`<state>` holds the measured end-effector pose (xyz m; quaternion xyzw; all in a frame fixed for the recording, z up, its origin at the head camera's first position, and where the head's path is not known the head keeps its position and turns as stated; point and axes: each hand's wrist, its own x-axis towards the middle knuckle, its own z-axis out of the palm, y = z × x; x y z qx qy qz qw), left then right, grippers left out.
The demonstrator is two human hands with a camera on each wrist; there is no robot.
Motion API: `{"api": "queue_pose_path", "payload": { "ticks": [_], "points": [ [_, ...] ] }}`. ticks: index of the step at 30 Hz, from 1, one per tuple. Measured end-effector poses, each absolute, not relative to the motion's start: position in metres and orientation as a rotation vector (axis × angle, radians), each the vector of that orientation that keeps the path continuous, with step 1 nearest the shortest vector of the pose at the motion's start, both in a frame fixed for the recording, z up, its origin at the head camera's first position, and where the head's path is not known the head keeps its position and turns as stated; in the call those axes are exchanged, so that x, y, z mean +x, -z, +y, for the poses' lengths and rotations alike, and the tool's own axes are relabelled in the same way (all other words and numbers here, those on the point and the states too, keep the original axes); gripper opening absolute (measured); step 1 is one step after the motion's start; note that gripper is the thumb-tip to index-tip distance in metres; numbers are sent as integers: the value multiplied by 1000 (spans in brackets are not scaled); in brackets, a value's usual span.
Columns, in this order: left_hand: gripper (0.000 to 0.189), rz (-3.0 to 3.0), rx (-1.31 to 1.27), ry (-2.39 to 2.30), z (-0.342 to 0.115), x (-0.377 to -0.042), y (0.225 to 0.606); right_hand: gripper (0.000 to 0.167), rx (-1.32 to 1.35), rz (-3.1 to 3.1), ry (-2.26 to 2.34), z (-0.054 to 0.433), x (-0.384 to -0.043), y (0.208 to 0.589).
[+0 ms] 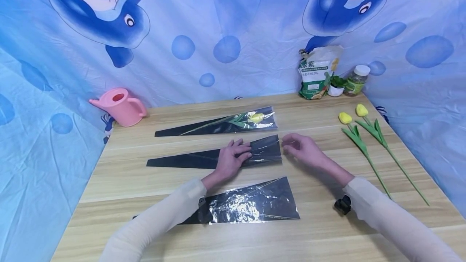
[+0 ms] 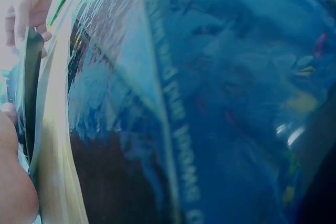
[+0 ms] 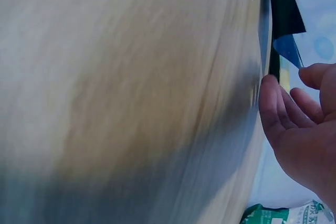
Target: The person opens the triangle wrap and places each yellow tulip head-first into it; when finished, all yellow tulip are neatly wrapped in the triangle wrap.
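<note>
A black flower sleeve (image 1: 267, 148) with a clear front lies in the middle of three on the wooden table. My left hand (image 1: 231, 160) rests on it with fingers extended. At the wide right end, my right hand (image 1: 305, 149) has its fingers loosely bent. In the right wrist view, the sleeve's mouth (image 3: 287, 11) is parted, and the thumb (image 3: 317, 75) is at a corner of the film; whether it presses there I cannot tell. Behind lies a sleeve (image 1: 204, 127) holding a yellow tulip (image 1: 256, 118). A third sleeve (image 1: 255, 199) lies nearer, partly under my left forearm.
Two yellow tulips (image 1: 364, 148) lie at the right of the table. A pink watering can (image 1: 123, 110) stands at the back left. A green and white bag (image 1: 314, 76), a small potted plant (image 1: 336, 86) and a white-lidded jar (image 1: 356, 80) stand at the back right.
</note>
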<state>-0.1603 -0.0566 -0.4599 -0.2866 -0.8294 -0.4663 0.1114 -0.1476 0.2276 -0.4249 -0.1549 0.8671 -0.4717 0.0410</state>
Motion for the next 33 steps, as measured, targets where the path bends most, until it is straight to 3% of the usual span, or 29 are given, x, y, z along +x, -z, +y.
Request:
{"api": "queue_pose_path", "payload": {
  "ticks": [12,33],
  "points": [
    [19,-2321,-842,1474,-55,-160,463,35,-243,2520,1547,212,-158,425],
    [16,-2290,-783,1509,-53,-162,463,35,-254,2621,1443,223,-161,425]
  ]
}}
